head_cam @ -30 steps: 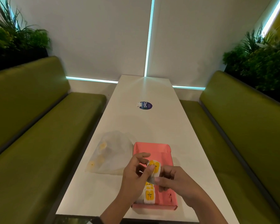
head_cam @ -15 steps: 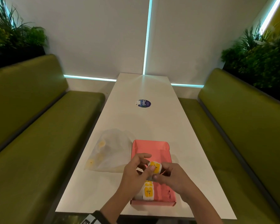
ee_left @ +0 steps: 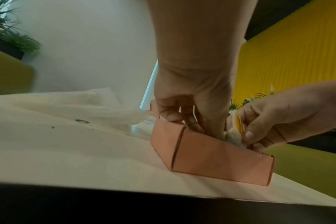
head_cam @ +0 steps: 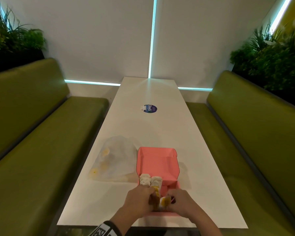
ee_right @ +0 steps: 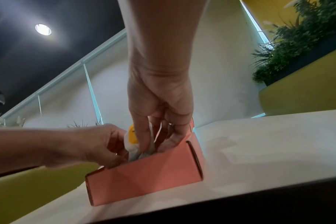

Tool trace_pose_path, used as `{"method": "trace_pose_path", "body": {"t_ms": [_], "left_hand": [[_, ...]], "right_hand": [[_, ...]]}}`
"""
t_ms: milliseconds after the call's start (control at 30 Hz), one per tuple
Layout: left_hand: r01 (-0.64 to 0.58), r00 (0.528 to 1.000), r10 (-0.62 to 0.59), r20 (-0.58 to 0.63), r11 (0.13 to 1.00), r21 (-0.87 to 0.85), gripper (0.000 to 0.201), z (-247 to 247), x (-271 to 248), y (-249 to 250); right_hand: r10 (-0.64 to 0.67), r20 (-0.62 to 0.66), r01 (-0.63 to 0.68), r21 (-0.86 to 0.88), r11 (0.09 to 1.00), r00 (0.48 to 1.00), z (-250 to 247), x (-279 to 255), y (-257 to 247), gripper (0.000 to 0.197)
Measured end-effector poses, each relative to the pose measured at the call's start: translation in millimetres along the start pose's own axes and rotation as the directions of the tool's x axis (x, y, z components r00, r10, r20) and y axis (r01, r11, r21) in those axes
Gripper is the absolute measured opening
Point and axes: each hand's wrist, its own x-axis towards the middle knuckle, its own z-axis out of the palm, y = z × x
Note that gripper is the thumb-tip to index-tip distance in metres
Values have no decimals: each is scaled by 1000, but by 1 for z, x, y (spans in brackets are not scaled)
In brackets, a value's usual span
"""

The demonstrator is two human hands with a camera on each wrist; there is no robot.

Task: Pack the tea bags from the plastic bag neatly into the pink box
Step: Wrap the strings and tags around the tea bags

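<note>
- Fingers of your right hand (head_cam: 183,202) are pinched narrow on a tea bag (head_cam: 165,201), its yellow tag showing, at the near end of the pink box (head_cam: 157,163).
- Your left hand (head_cam: 140,200) has its fingers curled down into the same near end, pressing against the packed bags there; whether it grips 1 I can't tell.
- From your right fingertips the open slot lies straight down, at 6 o'clock, with the row of packed tea bags (head_cam: 150,180) running on toward 12; the held bag stands upright, long axis vertical.
- Your right hand is the nearer to that slot.
- At 10 o'clock from the box lies the plastic bag (head_cam: 114,160), more yellow tags inside.
- Right wrist view shows your thumb on the bag (ee_right: 133,140); the head view hides that.
</note>
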Motion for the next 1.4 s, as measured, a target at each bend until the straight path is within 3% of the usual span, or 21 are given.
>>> {"method": "trace_pose_path", "body": {"t_ms": [67, 167, 333, 633, 800, 933, 1133, 1400], "left_hand": [[-7, 1000, 5, 20, 998, 70, 24, 1, 3, 2], [-3, 998, -5, 58, 991, 132, 24, 3, 4, 4], [-3, 997, -10, 79, 987, 159, 30, 6, 5, 2], [-5, 1000, 2, 27, 991, 137, 27, 9, 2, 2], [16, 1000, -14, -10, 992, 128, 28, 9, 0, 5], [16, 999, -13, -31, 993, 114, 27, 9, -2, 5], [27, 998, -23, -52, 996, 79, 28, 9, -2, 1], [35, 998, -31, -60, 997, 71, 26, 11, -1, 0]], "right_hand": [[-34, 75, 39, -68, 997, 997, 3, 1, 1, 19], [-88, 132, 92, -26, 995, 987, 5, 1, -1, 17], [-107, 110, 107, 6, 994, 988, 8, 4, -1, 34], [-70, 64, 64, 95, 993, 995, 21, 14, 7, 47], [-95, 65, 88, 109, 990, 993, 22, 17, 8, 36], [-108, 65, 97, 142, 985, 992, 22, 16, 9, 46], [-105, 119, 88, 137, 987, 987, 22, 16, 7, 24], [-37, 174, 30, 42, 999, 984, 26, 20, 9, 28]]}}
